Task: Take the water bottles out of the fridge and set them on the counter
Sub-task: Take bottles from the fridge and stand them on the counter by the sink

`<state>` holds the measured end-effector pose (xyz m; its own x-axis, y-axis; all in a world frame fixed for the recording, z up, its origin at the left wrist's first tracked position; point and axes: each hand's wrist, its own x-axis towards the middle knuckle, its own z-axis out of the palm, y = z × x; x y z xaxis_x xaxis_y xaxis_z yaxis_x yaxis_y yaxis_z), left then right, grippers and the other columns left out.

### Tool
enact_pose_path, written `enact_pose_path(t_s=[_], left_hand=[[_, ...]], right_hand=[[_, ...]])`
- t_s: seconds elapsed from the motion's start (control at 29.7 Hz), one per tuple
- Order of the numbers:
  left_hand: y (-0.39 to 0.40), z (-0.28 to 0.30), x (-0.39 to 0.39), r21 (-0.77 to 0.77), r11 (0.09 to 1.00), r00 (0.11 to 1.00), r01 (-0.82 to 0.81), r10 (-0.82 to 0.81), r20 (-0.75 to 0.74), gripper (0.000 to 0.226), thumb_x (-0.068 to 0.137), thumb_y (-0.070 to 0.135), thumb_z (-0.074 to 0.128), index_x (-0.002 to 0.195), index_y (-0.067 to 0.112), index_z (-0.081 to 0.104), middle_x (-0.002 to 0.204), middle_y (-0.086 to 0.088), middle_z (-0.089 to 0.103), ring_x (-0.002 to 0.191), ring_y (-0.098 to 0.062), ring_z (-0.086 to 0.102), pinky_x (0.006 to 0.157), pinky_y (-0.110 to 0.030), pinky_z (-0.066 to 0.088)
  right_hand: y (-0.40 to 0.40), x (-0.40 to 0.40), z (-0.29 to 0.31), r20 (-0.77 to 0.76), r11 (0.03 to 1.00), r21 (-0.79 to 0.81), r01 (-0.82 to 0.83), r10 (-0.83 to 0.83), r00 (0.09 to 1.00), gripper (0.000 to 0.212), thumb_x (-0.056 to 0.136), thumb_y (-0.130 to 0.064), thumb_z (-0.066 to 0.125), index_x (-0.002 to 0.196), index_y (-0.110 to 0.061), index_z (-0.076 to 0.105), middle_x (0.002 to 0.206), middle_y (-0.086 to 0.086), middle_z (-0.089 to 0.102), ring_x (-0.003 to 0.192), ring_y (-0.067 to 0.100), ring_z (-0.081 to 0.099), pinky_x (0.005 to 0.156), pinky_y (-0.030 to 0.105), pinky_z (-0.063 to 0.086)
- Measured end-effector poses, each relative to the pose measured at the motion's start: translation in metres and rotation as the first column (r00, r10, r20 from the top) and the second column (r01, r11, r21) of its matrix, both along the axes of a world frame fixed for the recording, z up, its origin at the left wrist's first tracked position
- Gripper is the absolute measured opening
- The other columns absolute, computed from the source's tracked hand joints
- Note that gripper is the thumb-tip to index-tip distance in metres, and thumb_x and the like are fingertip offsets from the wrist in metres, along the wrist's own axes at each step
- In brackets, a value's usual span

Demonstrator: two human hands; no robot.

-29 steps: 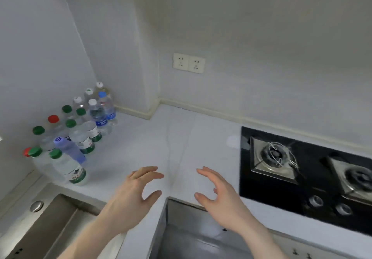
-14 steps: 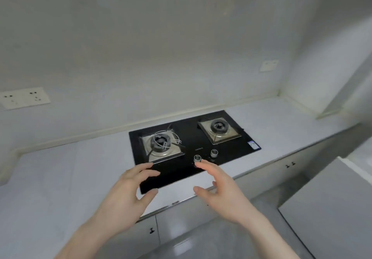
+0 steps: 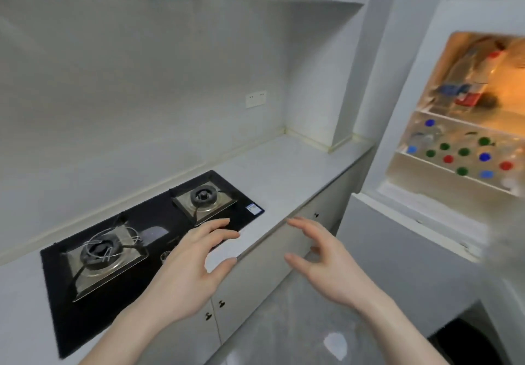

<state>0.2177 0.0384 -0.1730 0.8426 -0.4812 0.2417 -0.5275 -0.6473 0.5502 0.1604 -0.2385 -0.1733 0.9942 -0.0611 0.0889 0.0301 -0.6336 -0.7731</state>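
Left hand: the left hand [image 3: 187, 262] is held out in front of the chest with fingers spread and loosely bent, thumb apart, holding nothing; it overlaps the front edge of the stove [image 3: 142, 239] in this view.
Right hand: the right hand [image 3: 326, 259] is level with it, fingers likewise spread and slightly curved, empty; it sits over the cabinet fronts [image 3: 272, 254] just past the counter's edge.
Counter: the counter [image 3: 287, 171] runs from the stove to the far corner, where a wall post [image 3: 349, 80] juts out; the stretch right of the stove is bare stone.
Fridge: the fridge [image 3: 443, 9] stands open at the right, beyond the counter's end, its lit inside facing the camera.
Water bottles: the water bottles [image 3: 463, 151] stand packed on the lower shelf, seen as green, red and blue caps; two more lie tilted on the shelf above.
Open room: floor [image 3: 298, 322] lies between the cabinets and the fridge.
Hard to see: the fridge's right side is cut off by the frame, a blurred pale shape covers its lower right, and the bottle bodies are smeared, so their count is unclear.
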Motion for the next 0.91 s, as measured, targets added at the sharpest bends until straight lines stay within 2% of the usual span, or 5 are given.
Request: enact_pose_path(t_s=[0.17, 0.37, 0.51, 0.67, 0.91], left_hand=[[-0.090, 0.015, 0.026, -0.002, 0.988, 0.987, 0.154, -0.153, 0.040, 0.037, 0.094, 0.049, 0.063, 0.130, 0.053, 0.055, 0.149, 0.040, 0.033, 0.142, 0.011, 0.028, 0.110, -0.017, 0.026], [-0.195, 0.032, 0.056, -0.014, 0.935, 0.933, 0.355, -0.354, 0.060, 0.036, 0.093, 0.044, 0.068, 0.127, 0.052, 0.057, 0.148, 0.036, 0.039, 0.138, 0.004, 0.038, 0.107, -0.025, 0.038], [-0.267, 0.042, 0.082, -0.021, 0.879, 0.878, 0.476, -0.473, 0.079, 0.035, 0.093, 0.044, 0.068, 0.127, 0.049, 0.059, 0.148, 0.035, 0.039, 0.139, 0.008, 0.035, 0.105, -0.005, 0.024], [-0.323, 0.049, 0.119, -0.045, 0.820, 0.820, 0.570, -0.565, 0.092, 0.035, 0.094, 0.044, 0.067, 0.127, 0.051, 0.058, 0.149, 0.036, 0.038, 0.138, 0.005, 0.038, 0.100, -0.027, 0.046], [-0.387, 0.067, 0.191, -0.058, 0.758, 0.757, 0.650, -0.640, 0.131, 0.034, 0.094, 0.044, 0.067, 0.126, 0.048, 0.060, 0.149, 0.035, 0.039, 0.137, 0.002, 0.041, 0.104, -0.031, 0.045]], right_hand=[[-0.078, -0.023, 0.011, 0.033, 0.989, -0.024, 0.148, -0.148, 0.989, 0.059, 0.092, -0.037, 0.074, 0.146, -0.044, 0.050, 0.156, -0.025, 0.039, 0.144, -0.007, 0.036, 0.122, 0.036, 0.035], [-0.150, -0.050, 0.025, 0.068, 0.935, -0.009, 0.355, -0.354, 0.933, 0.058, 0.093, -0.035, 0.074, 0.145, -0.044, 0.050, 0.155, -0.026, 0.039, 0.142, -0.006, 0.038, 0.121, 0.032, 0.035], [-0.196, -0.053, 0.032, 0.090, 0.876, 0.015, 0.482, -0.481, 0.872, 0.057, 0.093, -0.036, 0.074, 0.143, -0.048, 0.050, 0.154, -0.030, 0.038, 0.140, -0.007, 0.039, 0.117, 0.030, 0.040], [-0.235, -0.033, 0.036, 0.122, 0.830, 0.001, 0.557, -0.553, 0.824, 0.057, 0.093, -0.038, 0.073, 0.142, -0.052, 0.049, 0.153, -0.034, 0.037, 0.140, -0.006, 0.040, 0.114, 0.030, 0.042], [-0.281, 0.023, 0.059, 0.172, 0.767, 0.012, 0.641, -0.633, 0.755, 0.055, 0.094, -0.034, 0.073, 0.141, -0.052, 0.051, 0.150, -0.033, 0.041, 0.136, -0.007, 0.043, 0.112, 0.030, 0.044]])
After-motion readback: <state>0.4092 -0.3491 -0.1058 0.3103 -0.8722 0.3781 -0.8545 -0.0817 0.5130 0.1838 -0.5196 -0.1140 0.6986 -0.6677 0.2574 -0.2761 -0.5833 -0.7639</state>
